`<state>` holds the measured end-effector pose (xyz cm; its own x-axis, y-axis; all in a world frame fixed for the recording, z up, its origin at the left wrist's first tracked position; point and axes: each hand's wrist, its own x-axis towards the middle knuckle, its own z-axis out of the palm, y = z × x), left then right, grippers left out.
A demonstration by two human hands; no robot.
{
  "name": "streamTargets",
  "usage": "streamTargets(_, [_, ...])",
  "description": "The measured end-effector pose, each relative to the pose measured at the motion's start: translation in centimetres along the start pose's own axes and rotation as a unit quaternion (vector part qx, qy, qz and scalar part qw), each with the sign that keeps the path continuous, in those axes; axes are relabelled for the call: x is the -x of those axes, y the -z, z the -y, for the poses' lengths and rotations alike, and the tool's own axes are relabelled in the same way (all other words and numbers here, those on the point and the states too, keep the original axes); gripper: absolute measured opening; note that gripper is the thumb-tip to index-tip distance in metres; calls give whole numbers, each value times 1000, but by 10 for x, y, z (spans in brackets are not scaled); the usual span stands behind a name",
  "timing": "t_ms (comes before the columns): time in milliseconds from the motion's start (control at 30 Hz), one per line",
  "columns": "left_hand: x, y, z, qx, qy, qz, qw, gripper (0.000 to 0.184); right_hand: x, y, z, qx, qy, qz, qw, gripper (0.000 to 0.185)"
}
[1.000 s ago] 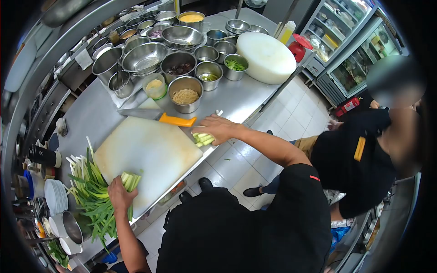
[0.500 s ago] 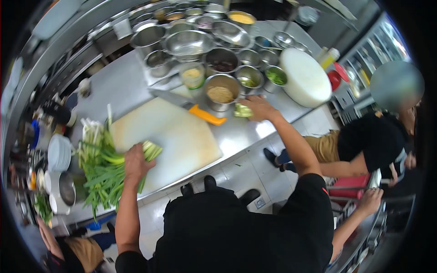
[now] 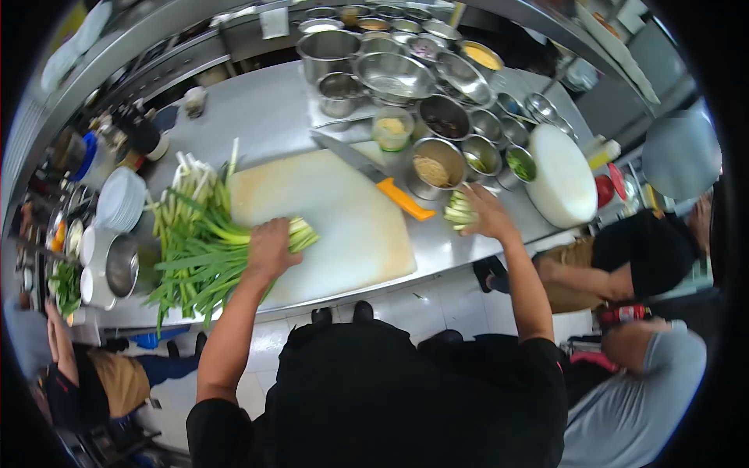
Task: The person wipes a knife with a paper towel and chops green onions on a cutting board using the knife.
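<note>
My left hand (image 3: 273, 248) is closed round a bunch of green stalks (image 3: 302, 232), whose pale cut ends stick out over the left part of the white cutting board (image 3: 343, 226). Long green leaves (image 3: 195, 265) spread beside it on the left. Right of the board, my right hand (image 3: 485, 212) curls over a small pile of cut pale-green pieces (image 3: 460, 210) on the steel table. Between that pile and the board lies the knife, its orange handle (image 3: 406, 199) towards me and its blade (image 3: 343, 150) pointing to the back left.
Metal bowls (image 3: 395, 78) and pots crowd the back of the steel table (image 3: 257, 109). A thick round white block (image 3: 562, 175) stands at the right. White plates (image 3: 122, 199) are stacked at the left. Other people stand at both sides, one in a grey shirt (image 3: 644, 405).
The view has swung, so the table's contents appear further right. My right hand and the cut pieces have shifted along the table, away from the board. My left hand still grips the stalks.
</note>
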<state>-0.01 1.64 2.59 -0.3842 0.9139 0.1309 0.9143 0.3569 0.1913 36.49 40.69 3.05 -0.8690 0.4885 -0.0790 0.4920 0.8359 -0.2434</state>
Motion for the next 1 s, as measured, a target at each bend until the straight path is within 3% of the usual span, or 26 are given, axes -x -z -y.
streamTargets(233, [-12,-2,-2,-16,-37,-1,999,52,11,4,20,15,-17,-24,999,122])
streamTargets(300, [-18,-7,-1,-2,-39,11,999,53,16,4,33,27,-4,-134,991,99])
streamTargets(333, [-19,-7,2,8,-40,23,999,53,16,6,41,26,11,-132,991,99])
streamTargets(400, [-19,-8,4,0,-39,11,999,54,16,16,59,-8,-116,-154,981,64])
streamTargets(433, [-22,-9,2,-2,-56,4,998,55,15,21,77,-8,-98,-152,984,64])
streamTargets(500, [-26,-7,-1,2,-53,22,998,57,10,25,124,-127,19,-213,968,40])
streamTargets(567, [-29,-7,-1,14,-57,27,998,58,-18,13,177,-123,180,-220,951,46])
streamTargets(667, [-30,-9,0,28,-47,29,998,59,-65,-3,261,-110,292,-111,944,80])
streamTargets(700, [-31,-10,0,24,-50,30,998,60,-79,-10,280,-109,309,-109,939,80])
streamTargets(767, [-32,-7,-1,18,-41,26,999,61,-105,-30,304,-50,336,-38,940,105])
streamTargets(800, [-32,-6,-1,7,-45,44,998,63,-115,-34,310,-48,349,-37,935,105])
streamTargets(867, [-33,-6,-3,3,-30,73,997,71,-130,-42,317,-84,289,123,946,116])
streamTargets(1000, [-32,-10,-1,26,-38,42,998,73,-130,-59,307,-151,271,130,942,118])
